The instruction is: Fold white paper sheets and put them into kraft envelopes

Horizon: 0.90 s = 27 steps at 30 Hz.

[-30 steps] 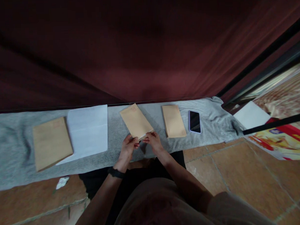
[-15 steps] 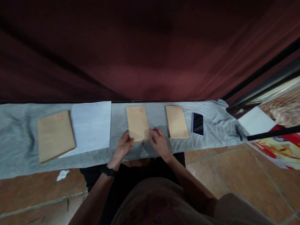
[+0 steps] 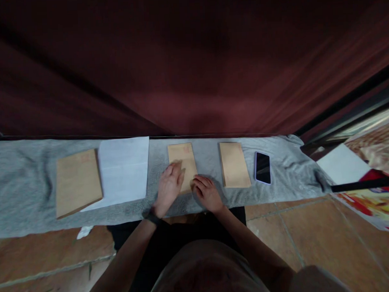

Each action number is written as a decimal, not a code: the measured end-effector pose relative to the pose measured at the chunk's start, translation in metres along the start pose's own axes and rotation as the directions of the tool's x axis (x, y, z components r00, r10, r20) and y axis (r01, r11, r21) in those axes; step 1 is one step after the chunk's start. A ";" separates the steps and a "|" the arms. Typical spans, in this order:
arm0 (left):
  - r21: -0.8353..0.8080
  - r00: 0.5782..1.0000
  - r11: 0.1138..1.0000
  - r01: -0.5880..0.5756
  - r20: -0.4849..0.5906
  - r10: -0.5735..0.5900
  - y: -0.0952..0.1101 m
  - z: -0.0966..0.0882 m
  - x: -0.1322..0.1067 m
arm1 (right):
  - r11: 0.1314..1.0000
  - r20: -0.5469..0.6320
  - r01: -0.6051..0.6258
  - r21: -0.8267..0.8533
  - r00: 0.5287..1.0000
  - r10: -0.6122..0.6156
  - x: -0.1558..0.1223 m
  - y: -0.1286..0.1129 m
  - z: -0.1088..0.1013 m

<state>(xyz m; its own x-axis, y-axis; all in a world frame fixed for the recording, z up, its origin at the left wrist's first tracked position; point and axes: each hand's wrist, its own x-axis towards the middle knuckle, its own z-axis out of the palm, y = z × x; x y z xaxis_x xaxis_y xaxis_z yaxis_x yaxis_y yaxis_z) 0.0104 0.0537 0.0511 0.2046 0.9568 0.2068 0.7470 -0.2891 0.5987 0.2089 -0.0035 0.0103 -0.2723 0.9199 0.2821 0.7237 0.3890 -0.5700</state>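
Note:
A brown paper envelope [image 3: 189, 163] with faint red print in its upper right corner lies on the grey cloth in front of me. Across its lower left part rests my left hand [image 3: 169, 185], its fingers stretched out over the paper. My right hand [image 3: 209, 193] is at the lower right edge, fingers curled and fingertips against that edge. To the right lies a stack of similar brown envelopes [image 3: 235, 166]. Larger brown envelopes [image 3: 78, 183] are stacked at the left, partly over white paper sheets [image 3: 125, 165].
Grey cloth [image 3: 287, 172] covers the narrow bench, with a phone [image 3: 263, 168] on its right side. A dark red curtain [image 3: 193, 103] hangs behind. At far right are a black bar [image 3: 364, 184] and a printed red-and-yellow package [image 3: 375, 203]. Tiled floor [image 3: 312, 227] lies below.
My left hand has moved from the envelope's lower left corner up onto its face, fingers now laid out. My right hand stays at the right edge. The whole view has shifted slightly.

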 end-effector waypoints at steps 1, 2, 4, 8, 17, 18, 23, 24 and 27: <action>0.029 0.997 0.996 -0.082 0.016 0.082 -0.001 0.005 0.015 | 1.000 -0.002 -0.001 0.001 1.000 0.001 0.000 0.000 0.000; 0.061 0.991 0.989 -0.132 0.032 0.131 -0.004 0.010 0.031 | 1.000 -0.006 0.000 0.002 1.000 0.000 0.001 -0.001 0.000; 0.108 0.978 0.975 -0.194 0.096 0.184 -0.012 0.020 0.063 | 1.000 -0.014 0.006 0.007 1.000 -0.006 0.001 -0.002 -0.001; 0.187 0.954 0.953 -0.240 0.227 0.196 -0.036 0.036 0.107 | 0.999 -0.040 0.008 0.041 0.999 -0.007 0.001 -0.005 -0.003; 0.198 0.904 0.913 -0.358 0.320 0.284 -0.052 0.046 0.108 | 0.998 -0.045 -0.014 0.067 0.999 0.017 0.005 -0.012 -0.008; 0.185 0.899 0.914 -0.362 0.328 0.290 -0.052 0.046 0.106 | 0.998 -0.037 -0.015 0.063 0.999 0.018 0.005 -0.013 -0.009; 0.097 0.883 0.921 -0.378 0.337 0.327 -0.048 0.044 0.091 | 0.999 -0.016 -0.005 0.036 1.000 0.005 0.002 -0.008 -0.006; 0.078 0.881 0.922 -0.380 0.335 0.334 -0.047 0.044 0.086 | 1.000 -0.016 -0.004 0.031 1.000 0.005 0.001 -0.007 -0.005; 0.009 0.874 0.927 -0.376 0.335 0.351 -0.042 0.042 0.070 | 1.000 -0.007 -0.010 0.018 1.000 0.010 0.000 -0.004 -0.002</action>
<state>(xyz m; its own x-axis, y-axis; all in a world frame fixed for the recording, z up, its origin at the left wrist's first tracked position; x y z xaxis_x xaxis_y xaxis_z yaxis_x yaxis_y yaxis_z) 0.0197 0.1347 0.0077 0.6532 0.7456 0.1319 0.6209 -0.6272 0.4703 0.2078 -0.0051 0.0140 -0.2604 0.9234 0.2819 0.7149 0.3807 -0.5865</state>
